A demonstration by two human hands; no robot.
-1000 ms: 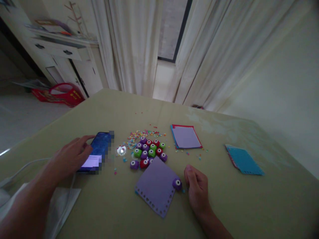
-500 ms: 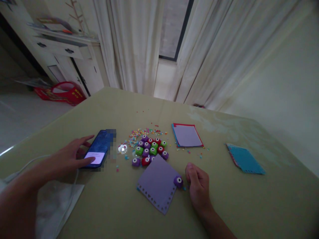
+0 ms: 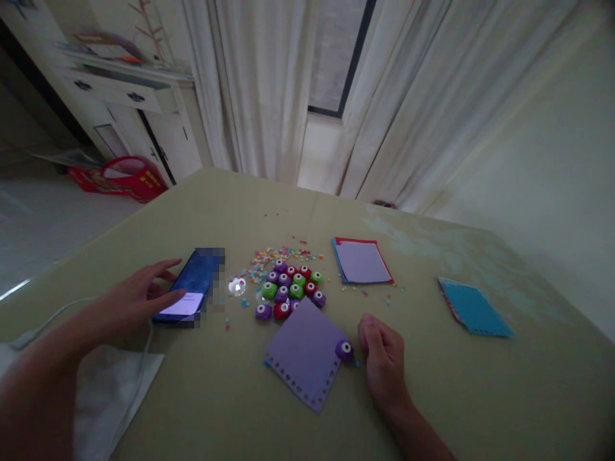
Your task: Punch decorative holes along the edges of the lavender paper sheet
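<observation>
My left hand (image 3: 144,296) is open over a phone (image 3: 195,282) on the table, its thumb at the lit lower part of the screen and the fingers spread at its left edge. In a loose fist, my right hand (image 3: 384,352) rests on the table with no object showing in it. Just left of it sits a purple craft punch (image 3: 344,349) at the right edge of a purple sheet (image 3: 307,355). Small cut-out shapes run along the sheet's lower edges. Behind it lie several purple, green and red craft punches (image 3: 296,290), some partly covered by the sheet.
Tiny coloured paper bits (image 3: 269,257) are scattered behind the punches, near a clear shiny disc (image 3: 237,286). A stack of coloured sheets (image 3: 364,261) lies farther back, and blue sheets (image 3: 475,308) lie at right. A white cable (image 3: 147,342) runs under my left arm across white paper (image 3: 120,384).
My left thumb has risen slightly on the phone screen, uncovering more of its lit panel. The right hand, sheet and punches stay where they were; the view has shifted very slightly.
</observation>
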